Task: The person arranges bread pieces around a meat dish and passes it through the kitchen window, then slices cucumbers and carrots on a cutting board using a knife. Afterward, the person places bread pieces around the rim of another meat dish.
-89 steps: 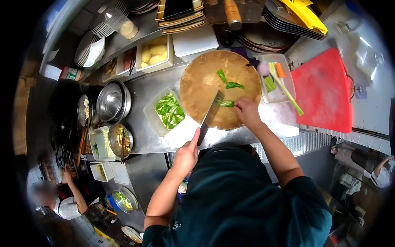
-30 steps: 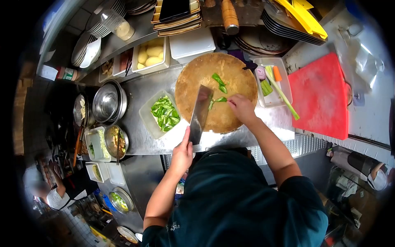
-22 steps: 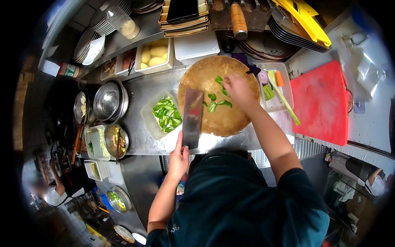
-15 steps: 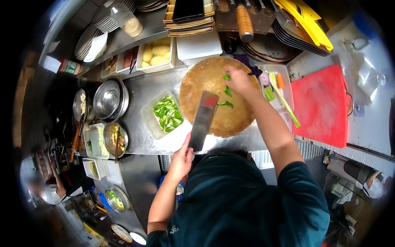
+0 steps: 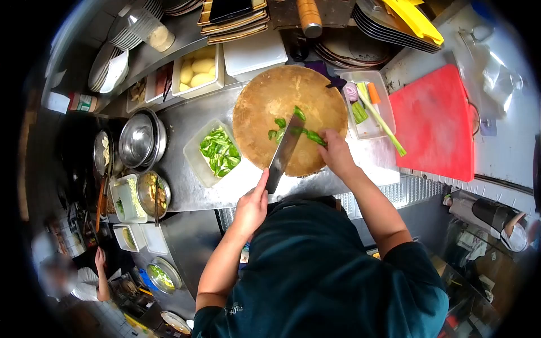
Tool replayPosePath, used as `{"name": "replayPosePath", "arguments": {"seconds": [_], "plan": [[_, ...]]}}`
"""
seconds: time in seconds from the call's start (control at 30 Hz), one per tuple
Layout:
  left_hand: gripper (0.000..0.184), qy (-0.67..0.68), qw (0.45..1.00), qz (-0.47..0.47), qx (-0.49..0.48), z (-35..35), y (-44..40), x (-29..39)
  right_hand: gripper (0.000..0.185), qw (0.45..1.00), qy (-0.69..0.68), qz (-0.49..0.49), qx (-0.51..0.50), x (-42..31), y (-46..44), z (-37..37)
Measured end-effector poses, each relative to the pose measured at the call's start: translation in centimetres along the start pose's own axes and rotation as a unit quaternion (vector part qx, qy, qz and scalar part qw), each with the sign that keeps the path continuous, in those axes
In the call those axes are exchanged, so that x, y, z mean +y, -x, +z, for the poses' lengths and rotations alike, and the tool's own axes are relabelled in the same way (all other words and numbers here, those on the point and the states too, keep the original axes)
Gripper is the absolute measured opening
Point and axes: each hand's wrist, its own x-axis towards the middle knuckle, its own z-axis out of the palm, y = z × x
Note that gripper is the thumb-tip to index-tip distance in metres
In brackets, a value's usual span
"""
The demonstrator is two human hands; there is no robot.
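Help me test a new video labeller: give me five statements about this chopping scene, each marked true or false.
1. The left hand holds a cleaver. True.
2. The cleaver's blade is over a square metal tray. False: it is over a round wooden chopping block.
3. The right hand is at the green leaf pieces on the block. True.
4. A carrot piece shares a plastic tub with a cut red onion. True.
5. That tub stands left of the chopping block in the picture. False: it stands to the right.
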Motion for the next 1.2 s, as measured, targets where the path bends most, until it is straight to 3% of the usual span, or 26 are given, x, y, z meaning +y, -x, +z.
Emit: {"name": "replayPosePath", "arguments": {"seconds": [0.2,0.4,0.6,0.77,0.87,0.97,1.0,1.03,1.1,1.2], "plan": [[0.07,-0.118,0.988,0.094,0.031,0.4,-0.6,1.0,0.011,0.991,0.02,-0.128,0.041,-1.3,0.6,-1.8],[0.077,-0.173,0.978,0.112,0.003,0.4,-0.8,2.7,0.01,0.978,0.039,-0.202,0.046,-1.6,-0.2,-2.3],[0.081,-0.201,0.972,0.119,-0.022,0.5,-1.4,3.2,0.005,0.993,0.026,-0.111,-0.01,-1.9,-1.0,-2.4],[0.083,-0.236,0.966,0.1,-0.048,1.0,-1.8,2.6,0.005,0.994,0.031,-0.099,-0.024,-0.2,-1.3,-1.8],[0.077,-0.149,0.985,0.087,-0.022,1.1,-1.2,0.7,0.008,0.995,0.016,-0.093,-0.027,0.5,-1.4,-1.6],[0.069,0.084,0.996,-0.008,0.028,0.4,0.6,-0.3,0.023,0.997,-0.004,-0.047,-0.061,1.5,-1.8,-1.3],[0.066,0.17,0.978,-0.118,0.01,0.0,1.3,-0.8,0.031,0.997,-0.012,-0.029,-0.077,1.5,-2.2,-1.3],[0.071,0.273,0.94,-0.205,0.012,-0.5,1.6,-0.4,0.043,0.996,0.027,-0.071,-0.038,1.3,-2.6,-1.1],[0.076,0.403,0.888,-0.21,0.067,0.5,1.7,-2.9,0.068,0.981,0.104,-0.157,0.039,0.5,-3.4,-0.1],[0.079,0.463,0.848,-0.235,0.101,1.6,0.4,-4.0,0.097,0.977,0.132,-0.168,0.005,-0.6,-5.3,2.7]]}}
